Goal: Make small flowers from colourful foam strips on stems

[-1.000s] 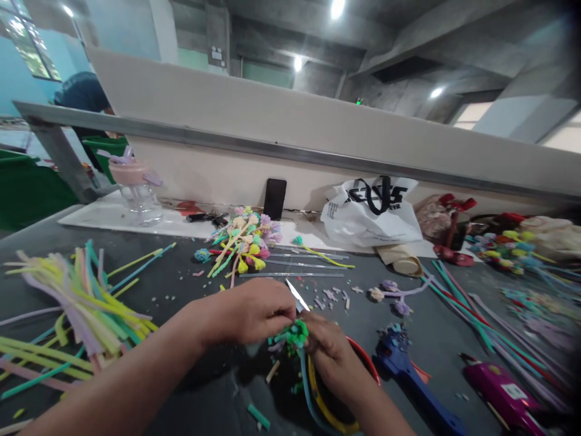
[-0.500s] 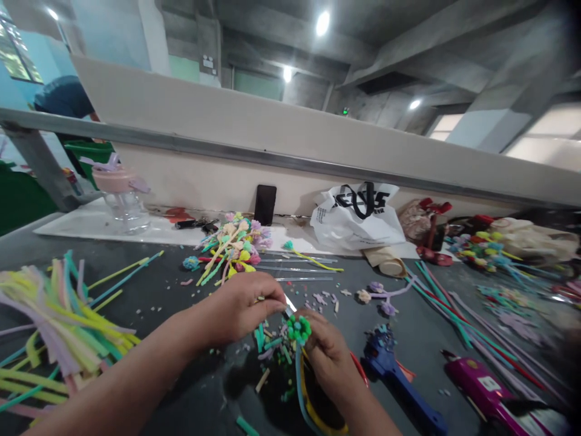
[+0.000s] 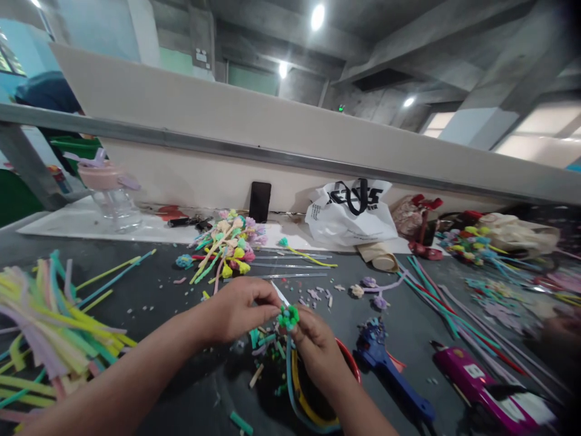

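My left hand (image 3: 238,309) and my right hand (image 3: 315,345) meet over the dark table (image 3: 172,303), both pinched on a small green pipe-cleaner flower (image 3: 288,317). Its blue stem (image 3: 288,369) hangs down from my right hand beside a yellow one. A thin metal blade (image 3: 280,295), perhaps scissors, pokes out behind my left fingers. Short cut pieces of pipe cleaner (image 3: 265,342) lie just below the hands.
A heap of long pastel pipe cleaners (image 3: 49,315) lies at left. Finished flowers (image 3: 227,242) sit ahead, with a phone (image 3: 259,201), a white bag (image 3: 349,212) and a jar (image 3: 111,194) behind. A blue glue gun (image 3: 385,369) and a pink one (image 3: 481,387) lie at right.
Both hands with the green flower have risen slightly and shifted left in view. The view has swung a little to the right. Cut pieces now show below the hands.
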Demonstrator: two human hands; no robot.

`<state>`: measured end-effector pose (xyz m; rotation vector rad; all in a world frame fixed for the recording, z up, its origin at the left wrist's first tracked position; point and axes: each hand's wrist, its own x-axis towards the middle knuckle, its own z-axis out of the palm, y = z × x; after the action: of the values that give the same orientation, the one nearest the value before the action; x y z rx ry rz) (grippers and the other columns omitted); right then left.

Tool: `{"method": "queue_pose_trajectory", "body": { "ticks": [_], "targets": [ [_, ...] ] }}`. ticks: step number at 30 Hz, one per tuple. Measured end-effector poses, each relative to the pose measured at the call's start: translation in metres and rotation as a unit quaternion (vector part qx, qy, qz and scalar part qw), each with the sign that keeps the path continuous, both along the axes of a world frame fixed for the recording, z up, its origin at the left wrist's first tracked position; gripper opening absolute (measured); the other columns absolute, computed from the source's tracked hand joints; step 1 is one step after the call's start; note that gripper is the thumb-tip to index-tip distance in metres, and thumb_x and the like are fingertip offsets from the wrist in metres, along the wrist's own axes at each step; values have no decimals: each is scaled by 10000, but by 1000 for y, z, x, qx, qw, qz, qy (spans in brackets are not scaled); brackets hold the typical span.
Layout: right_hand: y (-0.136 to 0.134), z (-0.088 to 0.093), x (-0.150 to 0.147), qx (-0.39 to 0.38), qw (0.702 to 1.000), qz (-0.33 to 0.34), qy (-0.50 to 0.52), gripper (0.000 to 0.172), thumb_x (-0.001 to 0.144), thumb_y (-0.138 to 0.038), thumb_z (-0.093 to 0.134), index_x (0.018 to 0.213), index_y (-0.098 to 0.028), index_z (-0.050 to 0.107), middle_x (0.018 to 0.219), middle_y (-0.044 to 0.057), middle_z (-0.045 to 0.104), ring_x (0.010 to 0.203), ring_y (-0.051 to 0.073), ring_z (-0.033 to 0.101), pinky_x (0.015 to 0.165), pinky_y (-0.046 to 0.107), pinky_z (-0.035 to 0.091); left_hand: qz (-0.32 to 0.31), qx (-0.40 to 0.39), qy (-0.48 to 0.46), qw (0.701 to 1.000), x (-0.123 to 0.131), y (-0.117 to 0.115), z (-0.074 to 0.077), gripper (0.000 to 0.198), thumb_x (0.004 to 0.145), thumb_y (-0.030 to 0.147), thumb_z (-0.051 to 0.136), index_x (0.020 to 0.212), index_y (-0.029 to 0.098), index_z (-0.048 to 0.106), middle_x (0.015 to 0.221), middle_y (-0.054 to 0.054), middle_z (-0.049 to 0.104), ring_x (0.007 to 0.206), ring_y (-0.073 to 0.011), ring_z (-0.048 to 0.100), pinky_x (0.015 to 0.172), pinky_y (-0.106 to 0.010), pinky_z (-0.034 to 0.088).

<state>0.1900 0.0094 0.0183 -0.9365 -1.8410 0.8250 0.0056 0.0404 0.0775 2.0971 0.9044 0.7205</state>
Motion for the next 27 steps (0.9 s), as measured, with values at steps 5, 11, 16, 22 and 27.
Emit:
{"method": "queue_pose_trajectory", "body": {
  "ticks": [5,11,16,22,27],
  "targets": [
    [3,-14,-3,-139,980,-27,141,260,849,-400,491,820,-185,635,707,4,561,692,147,508,657,258,415,1,-176,-74,982,9,5,-18,140,751,235,558,844,146,611,753,9,602,708,-124,520,651,-231,411],
    [3,-15,-4,-202,958,-17,200,288,831,-413,524,973,-193,645,807,31,642,776,176,571,766,324,433,-61,-244,-166,953,19,3,-37,248,756,290,586,961,157,630,794,7,575,721,-123,484,676,-239,386],
    [4,-17,-3,-206,960,-15,186,285,821,-408,542,956,-186,661,809,28,646,786,172,569,776,320,426,-49,-261,-184,946,20,1,-42,246,769,362,571,843,142,654,665,27,475,613,-101,399,591,-222,350],
    [6,-20,-3,-193,970,-41,144,341,788,-469,549,851,-163,687,741,28,622,737,170,537,695,294,435,-40,-270,-193,942,20,2,-43,239,754,365,585,756,134,648,668,33,457,606,-97,383,582,-222,333],
    [4,-16,-5,-203,967,-32,148,332,777,-470,559,790,-168,694,681,12,595,691,155,511,675,283,421,-39,-339,-218,915,19,2,-48,216,723,336,619,775,128,652,656,30,480,620,-99,414,602,-220,347]
  ]
}}
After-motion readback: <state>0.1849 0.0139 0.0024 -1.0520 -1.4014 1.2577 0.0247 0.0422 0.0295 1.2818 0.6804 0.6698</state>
